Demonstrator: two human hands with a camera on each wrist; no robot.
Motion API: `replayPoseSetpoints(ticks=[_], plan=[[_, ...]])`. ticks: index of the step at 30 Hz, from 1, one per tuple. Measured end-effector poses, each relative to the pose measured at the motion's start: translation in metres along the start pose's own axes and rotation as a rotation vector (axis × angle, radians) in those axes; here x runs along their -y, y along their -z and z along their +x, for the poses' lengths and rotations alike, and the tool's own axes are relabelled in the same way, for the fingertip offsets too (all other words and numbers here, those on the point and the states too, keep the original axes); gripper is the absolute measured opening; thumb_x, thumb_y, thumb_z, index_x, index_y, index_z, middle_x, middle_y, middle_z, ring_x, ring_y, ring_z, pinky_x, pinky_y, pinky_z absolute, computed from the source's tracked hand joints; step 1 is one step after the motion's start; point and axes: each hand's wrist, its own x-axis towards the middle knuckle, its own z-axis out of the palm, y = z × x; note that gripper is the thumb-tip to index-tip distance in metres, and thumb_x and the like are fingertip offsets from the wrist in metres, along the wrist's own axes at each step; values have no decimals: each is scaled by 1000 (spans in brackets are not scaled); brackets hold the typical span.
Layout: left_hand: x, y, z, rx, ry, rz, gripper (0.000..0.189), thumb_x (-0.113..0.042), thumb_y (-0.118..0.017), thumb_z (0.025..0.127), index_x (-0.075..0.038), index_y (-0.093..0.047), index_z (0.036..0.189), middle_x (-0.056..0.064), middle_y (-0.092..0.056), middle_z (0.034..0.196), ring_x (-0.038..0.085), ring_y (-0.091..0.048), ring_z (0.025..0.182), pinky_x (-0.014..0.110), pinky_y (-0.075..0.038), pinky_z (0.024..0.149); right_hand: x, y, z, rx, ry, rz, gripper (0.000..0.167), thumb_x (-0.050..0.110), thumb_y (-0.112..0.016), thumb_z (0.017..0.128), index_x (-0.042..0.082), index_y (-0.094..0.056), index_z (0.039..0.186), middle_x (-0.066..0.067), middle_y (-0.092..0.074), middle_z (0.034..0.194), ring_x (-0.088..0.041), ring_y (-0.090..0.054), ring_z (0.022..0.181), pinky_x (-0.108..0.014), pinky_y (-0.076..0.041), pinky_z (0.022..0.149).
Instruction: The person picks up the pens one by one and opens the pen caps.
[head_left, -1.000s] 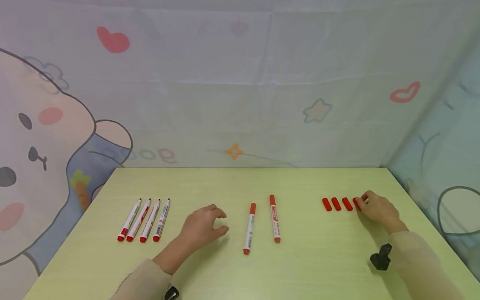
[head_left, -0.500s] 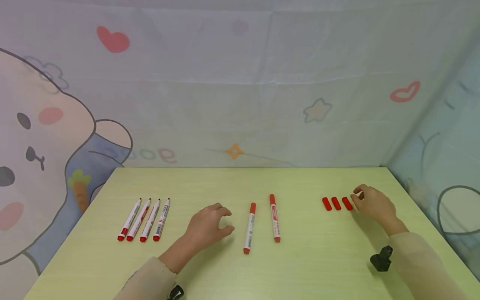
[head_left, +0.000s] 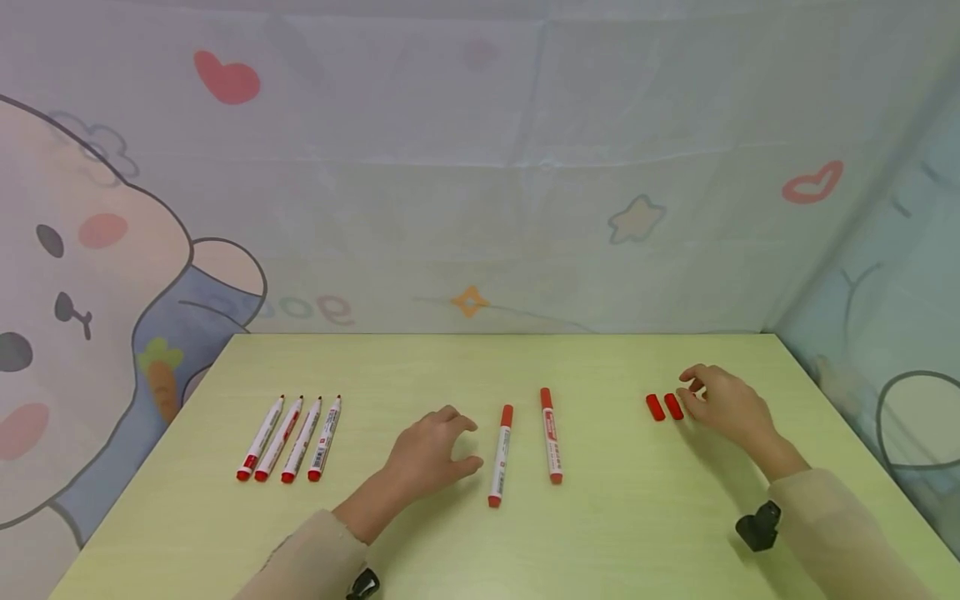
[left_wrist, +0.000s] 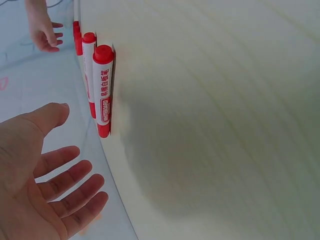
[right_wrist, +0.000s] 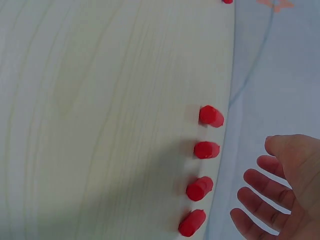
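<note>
Four red caps (right_wrist: 206, 150) and six red-and-white markers on a pale bench (head_left: 600, 533)

On the left side, four uncapped markers (head_left: 327, 437) lie side by side in a slanted row, tips toward the far edge. Two capped markers (head_left: 500, 458) lie near the middle, apart from each other, caps pointing away from the person. The left hand (head_left: 431, 450) hangs just left of this pair, empty, its thumb and fingers relaxed and spread. At the right, the red caps lie in a row; the right hand (head_left: 727, 406) hovers near the row's right end, fingers loosely bent and holding nothing, hiding part of the row from the head view. The right wrist view shows all four on the bench, clear of the fingers. Behind hangs a cloth backdrop (head_left: 450, 183) printed with hearts, a star and a cartoon animal.
</note>
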Motion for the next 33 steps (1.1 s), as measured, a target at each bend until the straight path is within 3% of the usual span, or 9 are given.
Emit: replayPoseSetpoints(ticks=[9, 16, 20, 25, 33], plan=[[-6, -10, 5, 44, 35, -24, 49, -38, -71, 76, -10, -61, 115, 4, -57, 109, 22, -57, 96, 34, -50, 71, 21, -2, -2, -24, 72, 8, 25, 19, -62, 85, 4, -61, 106, -14, -64, 96, -30, -61, 81, -35, -47, 55], [-13, -16, 11, 111, 121, 12, 57, -46, -71, 74, -12, -60, 118, 5, -56, 110, 20, -56, 90, 32, -48, 67, 38, -9, -3, -76, 173, -16, 25, 17, -66, 82, 6, -62, 104, -9, -63, 91, -23, -61, 76, -31, -46, 54], [-18, -19, 14, 134, 156, 28, 58, -48, -70, 74, -11, -60, 118, 4, -56, 105, 18, -54, 85, 30, -46, 62, 48, -14, -3, -107, 240, -35, 25, 19, -68, 80, 9, -62, 103, -5, -62, 85, -16, -57, 68, -24, -40, 48], [-23, -23, 17, 143, 187, 45, 60, -49, -71, 72, -10, -61, 116, 3, -56, 98, 16, -49, 76, 26, -41, 55, 61, -17, -3, -110, 297, -30, 28, 20, -70, 79, 10, -62, 105, -4, -62, 88, -15, -55, 68, -22, -39, 50], [-30, -32, 19, 163, 220, 58, 60, -51, -71, 72, -7, -61, 112, 1, -52, 87, 15, -45, 67, 25, -36, 50, 82, -21, -5, -84, 336, -15, 32, 20, -71, 79, 11, -62, 108, -4, -63, 94, -20, -61, 81, -20, -40, 47]])
